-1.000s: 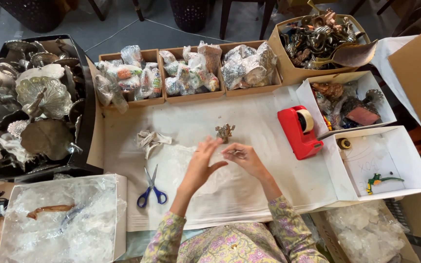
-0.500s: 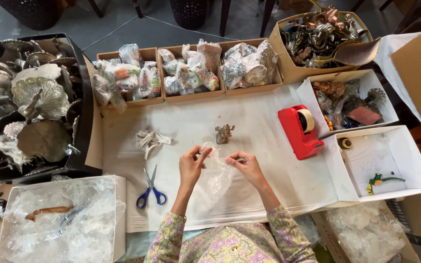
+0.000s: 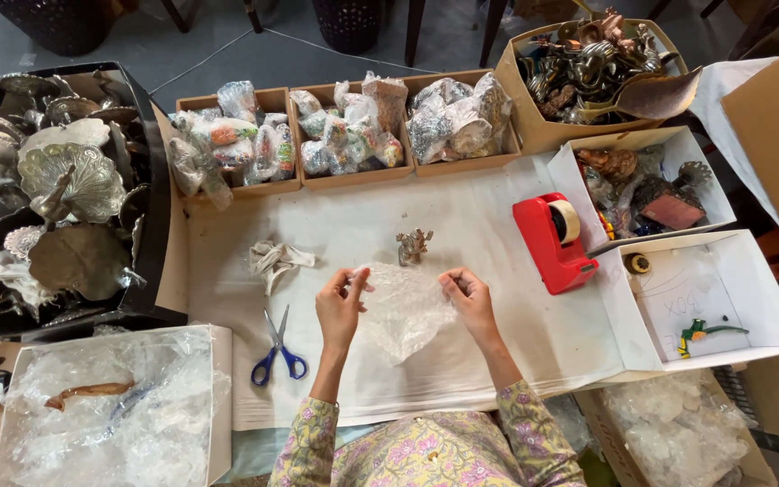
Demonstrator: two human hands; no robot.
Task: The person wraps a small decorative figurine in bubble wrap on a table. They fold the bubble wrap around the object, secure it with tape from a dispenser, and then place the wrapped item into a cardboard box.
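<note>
Both hands pinch one sheet of bubble wrap, held spread above the white paper: the left hand grips its left edge, the right hand its right edge. Just beyond the sheet, between the hands, stands a small metal figurine. Scissors lie near the left wrist, a crumpled scrap beyond it. A red tape dispenser sits right of the right hand. Further off, three cardboard trays hold wrapped pieces. The black bin far left holds metal dishes; the white box far right holds a green trinket.
</note>
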